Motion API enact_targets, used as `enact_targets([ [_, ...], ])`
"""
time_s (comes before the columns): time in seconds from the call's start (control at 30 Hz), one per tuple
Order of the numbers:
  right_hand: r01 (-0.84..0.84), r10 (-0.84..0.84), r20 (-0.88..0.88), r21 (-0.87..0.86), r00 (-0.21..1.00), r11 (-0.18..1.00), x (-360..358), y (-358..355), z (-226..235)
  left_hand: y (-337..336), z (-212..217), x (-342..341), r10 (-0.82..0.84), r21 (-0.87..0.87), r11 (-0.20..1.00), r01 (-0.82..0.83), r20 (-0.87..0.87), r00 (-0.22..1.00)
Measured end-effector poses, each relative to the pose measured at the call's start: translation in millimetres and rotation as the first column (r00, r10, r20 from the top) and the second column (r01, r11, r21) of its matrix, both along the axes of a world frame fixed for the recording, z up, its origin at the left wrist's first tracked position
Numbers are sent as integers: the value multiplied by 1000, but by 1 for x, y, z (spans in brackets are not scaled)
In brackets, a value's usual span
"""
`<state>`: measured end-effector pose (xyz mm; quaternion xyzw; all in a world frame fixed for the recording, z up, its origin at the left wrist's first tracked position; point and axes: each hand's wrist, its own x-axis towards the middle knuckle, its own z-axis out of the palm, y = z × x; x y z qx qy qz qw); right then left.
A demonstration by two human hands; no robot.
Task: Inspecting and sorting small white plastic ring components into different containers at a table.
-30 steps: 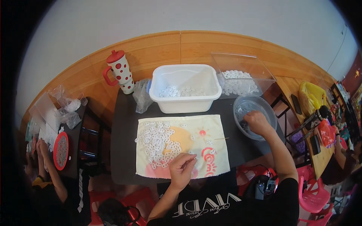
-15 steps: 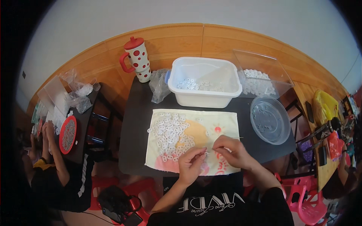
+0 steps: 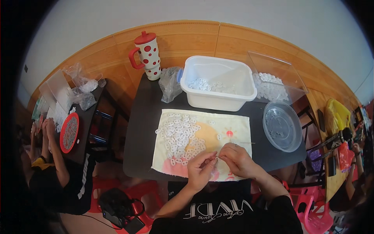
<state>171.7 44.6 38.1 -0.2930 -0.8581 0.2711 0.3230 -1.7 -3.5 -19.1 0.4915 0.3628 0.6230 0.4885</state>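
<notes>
My left hand (image 3: 200, 168) and my right hand (image 3: 236, 159) meet over the near edge of a pale yellow cloth (image 3: 237, 126) on the dark table (image 3: 142, 128). Both pinch a tiny white piece (image 3: 217, 158) between their fingertips. A heap of small white plastic rings (image 3: 180, 134) lies on the left half of the cloth, just beyond my left hand. A thin stick (image 3: 243, 142) lies on the cloth past my right hand.
A white tub (image 3: 216, 83) with more rings stands behind the cloth, a clear round bowl (image 3: 282, 126) to the right, a clear box (image 3: 272, 78) at the back right. A red-spotted jug (image 3: 148, 55) and plastic bag (image 3: 170, 82) stand back left. Another person (image 3: 50, 156) works at a left side table.
My right hand left the clear bowl and came to the cloth, joining my left hand. In the last half second both hands stayed pinched together; the view shifted slightly.
</notes>
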Motion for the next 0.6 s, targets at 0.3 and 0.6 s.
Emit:
enact_targets([
  [0.3, -48, 49, 67, -23, 997, 999, -5, 2, 0, -1, 3, 1, 88, 72, 994, -86, -27, 996],
  [0.6, 0, -1, -2, -161, 1000, 987, -7, -3, 0, -1, 0, 0, 105, 86, 991, -102, -30, 994],
])
